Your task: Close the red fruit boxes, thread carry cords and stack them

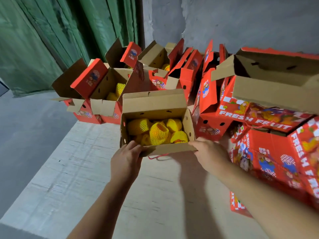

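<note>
I have my left grip [126,158] and right grip [209,152] each curled round the open box's [155,107] near flap [170,147], mid-tabletop [86,169].

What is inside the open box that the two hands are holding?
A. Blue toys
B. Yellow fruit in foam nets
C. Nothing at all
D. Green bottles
B: the open box, held at its near flap by the left hand and the right hand, is filled with yellow fruit in foam nets.

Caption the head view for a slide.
Both hands, left and right, grip the near flap of an open red cardboard fruit box holding yellow foam-netted fruit.
</note>
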Motion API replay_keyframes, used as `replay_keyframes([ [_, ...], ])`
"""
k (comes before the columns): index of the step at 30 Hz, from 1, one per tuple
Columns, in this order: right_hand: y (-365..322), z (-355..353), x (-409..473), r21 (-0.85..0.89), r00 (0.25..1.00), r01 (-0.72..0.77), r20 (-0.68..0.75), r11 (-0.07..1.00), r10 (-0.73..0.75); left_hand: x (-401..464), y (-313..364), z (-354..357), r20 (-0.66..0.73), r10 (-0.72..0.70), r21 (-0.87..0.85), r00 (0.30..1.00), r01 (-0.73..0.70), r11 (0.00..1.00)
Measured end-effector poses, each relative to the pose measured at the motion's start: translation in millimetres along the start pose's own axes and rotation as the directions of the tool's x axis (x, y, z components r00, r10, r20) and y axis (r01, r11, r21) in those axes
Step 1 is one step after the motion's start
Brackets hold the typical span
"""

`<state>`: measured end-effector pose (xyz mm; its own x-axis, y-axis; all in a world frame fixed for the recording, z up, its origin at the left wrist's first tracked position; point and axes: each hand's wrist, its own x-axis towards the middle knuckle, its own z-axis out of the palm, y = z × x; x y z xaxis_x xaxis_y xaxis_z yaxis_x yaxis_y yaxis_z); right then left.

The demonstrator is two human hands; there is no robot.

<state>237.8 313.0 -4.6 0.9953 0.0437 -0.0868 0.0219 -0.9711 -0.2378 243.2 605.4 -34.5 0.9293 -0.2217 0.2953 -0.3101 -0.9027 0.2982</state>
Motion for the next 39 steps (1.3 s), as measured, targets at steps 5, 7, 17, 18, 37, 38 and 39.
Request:
replay_keyframes([
  [5,8,15,-73,0.106,0.999,-0.031,-0.014,0.994,0.033,-63,24,-4,0.001,-0.047,-0.042,0.999,0.047,0.998],
  [7,14,25,-105,0.14,0.999,-0.049,0.0,0.989,0.049,-91,32,-5,0.057,-0.049,-0.069,0.997,0.053,0.996],
  [17,48,50,-270,0.401,0.995,-0.02,-0.082,0.916,0.058,-212,84,-18,0.11,0.061,-0.076,0.992,-0.052,0.996],
  [18,52,49,-285,0.41,0.994,-0.019,-0.089,0.912,0.061,-221,92,-21,0.103,0.071,-0.086,0.992,-0.062,0.994],
  [37,151,13,-487,0.385,0.992,0.055,-0.125,0.921,-0.007,-360,251,-22,-0.018,0.211,-0.087,0.977,-0.211,0.973],
  [38,162,11,-492,0.385,0.989,0.035,-0.144,0.922,0.022,-352,263,-18,-0.013,0.235,-0.094,0.972,-0.236,0.967],
  [39,174,8,-496,0.385,0.986,0.014,-0.16,0.923,0.052,-345,277,-12,-0.01,0.257,-0.104,0.966,-0.257,0.961],
])
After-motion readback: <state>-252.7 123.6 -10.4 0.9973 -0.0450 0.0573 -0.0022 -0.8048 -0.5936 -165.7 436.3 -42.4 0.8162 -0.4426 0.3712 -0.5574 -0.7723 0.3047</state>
